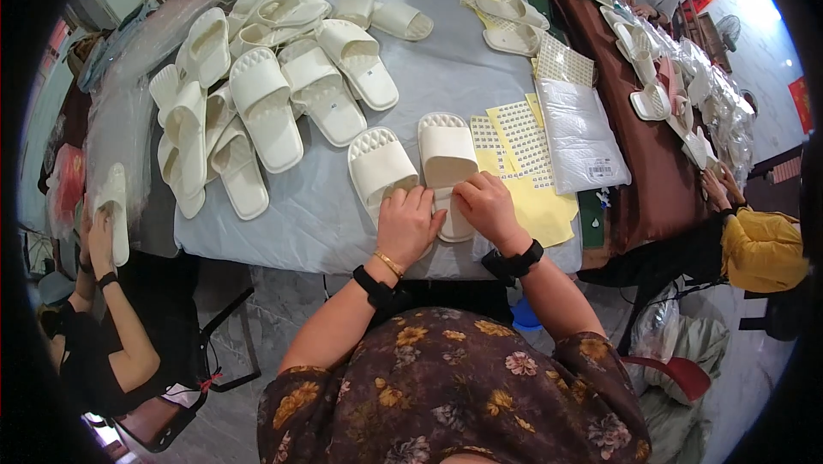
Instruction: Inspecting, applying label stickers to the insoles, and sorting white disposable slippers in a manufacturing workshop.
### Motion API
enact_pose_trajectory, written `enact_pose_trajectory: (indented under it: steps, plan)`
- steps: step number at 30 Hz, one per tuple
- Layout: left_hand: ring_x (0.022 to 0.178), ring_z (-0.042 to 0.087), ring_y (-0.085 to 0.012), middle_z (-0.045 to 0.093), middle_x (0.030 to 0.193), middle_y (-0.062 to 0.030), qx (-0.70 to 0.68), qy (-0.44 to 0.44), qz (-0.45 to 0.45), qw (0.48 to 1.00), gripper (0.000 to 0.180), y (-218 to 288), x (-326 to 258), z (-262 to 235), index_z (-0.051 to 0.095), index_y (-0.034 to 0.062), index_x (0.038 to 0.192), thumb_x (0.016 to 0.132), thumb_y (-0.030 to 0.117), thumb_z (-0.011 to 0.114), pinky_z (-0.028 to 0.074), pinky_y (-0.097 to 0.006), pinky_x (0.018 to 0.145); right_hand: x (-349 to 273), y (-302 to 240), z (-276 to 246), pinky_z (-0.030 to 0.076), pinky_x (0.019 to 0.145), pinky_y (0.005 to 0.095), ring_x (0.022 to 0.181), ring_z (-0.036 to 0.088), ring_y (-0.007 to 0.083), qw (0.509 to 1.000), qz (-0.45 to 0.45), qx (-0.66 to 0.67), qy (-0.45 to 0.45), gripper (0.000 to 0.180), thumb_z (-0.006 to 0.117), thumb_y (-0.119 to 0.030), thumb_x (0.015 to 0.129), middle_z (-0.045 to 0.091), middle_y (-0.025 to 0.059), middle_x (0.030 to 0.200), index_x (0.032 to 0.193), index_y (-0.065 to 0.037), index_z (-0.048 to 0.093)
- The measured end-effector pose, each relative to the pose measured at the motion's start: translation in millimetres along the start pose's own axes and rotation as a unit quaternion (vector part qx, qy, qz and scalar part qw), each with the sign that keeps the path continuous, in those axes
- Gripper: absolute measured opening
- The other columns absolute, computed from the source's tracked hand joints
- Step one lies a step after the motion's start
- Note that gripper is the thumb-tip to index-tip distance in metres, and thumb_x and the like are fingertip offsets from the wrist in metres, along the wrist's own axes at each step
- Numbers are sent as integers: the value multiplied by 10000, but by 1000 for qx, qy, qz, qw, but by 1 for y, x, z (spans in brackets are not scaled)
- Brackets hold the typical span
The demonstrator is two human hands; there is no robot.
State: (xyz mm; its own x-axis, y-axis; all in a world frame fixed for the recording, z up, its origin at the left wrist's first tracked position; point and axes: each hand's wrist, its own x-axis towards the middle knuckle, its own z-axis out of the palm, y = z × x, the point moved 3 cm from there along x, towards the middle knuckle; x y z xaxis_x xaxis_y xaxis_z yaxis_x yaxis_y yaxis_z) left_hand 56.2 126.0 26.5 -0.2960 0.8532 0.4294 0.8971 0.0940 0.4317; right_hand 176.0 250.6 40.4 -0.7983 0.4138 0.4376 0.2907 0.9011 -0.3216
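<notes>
Touching slippers (449,143) left of stickers (519,131): your left hand (406,222), right hand (489,205), both curled, grip unclear. Probably light, bendy; hold sides.

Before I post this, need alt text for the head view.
A person's left hand and right hand at the heel ends of two cream slide sandals on a covered table. More cream slides crowd the table's left; yellow sticker sheets and a white plastic package lie right of the pair.
</notes>
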Motion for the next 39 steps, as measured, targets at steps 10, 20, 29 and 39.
enact_pose_trajectory:
  steps: [10, 20, 29, 39]
  plan:
    - [880, 560, -270, 653, 1055, -70, -5, 0, -5, 1000, 373, -2, -1, 2, 667, 38, 1081, 800, 274, 731, 450, -405, 788, -25, -23, -10, 479, 777, 383, 909, 604, 267, 995, -22, -76, -52, 256, 609, -66, 787, 629, 74, 1013, 1034, -73, 676]
    - [897, 565, -271, 658, 1058, -74, 16, -3, 2, 1000, 369, 1, -2, 2, 668, 37, 1074, 802, 278, 731, 453, -409, 799, -26, -17, -10, 481, 805, 398, 941, 607, 281, 995, 38, -75, -44, 332, 602, -48, 790, 624, 85, 1052, 1102, -115, 693]
    - [933, 567, -286, 627, 1006, -84, -44, 56, 20, 997, 303, -4, -2, -1, 684, 66, 1038, 803, 252, 728, 461, -421, 814, -36, 5, -19, 510, 827, 421, 946, 617, 340, 993, 119, 6, 17, 343, 609, 13, 758, 626, 133, 1046, 1080, -72, 693]
    - [1195, 469, -420, 543, 1226, -231, 40, 21, -106, 993, 480, 17, 4, 4, 664, 92, 1208, 842, 402, 693, 368, -507, 1028, -59, 21, -12, 502, 810, 426, 920, 605, 365, 976, 175, 96, 82, 256, 586, 39, 781, 614, 165, 978, 997, -40, 699]
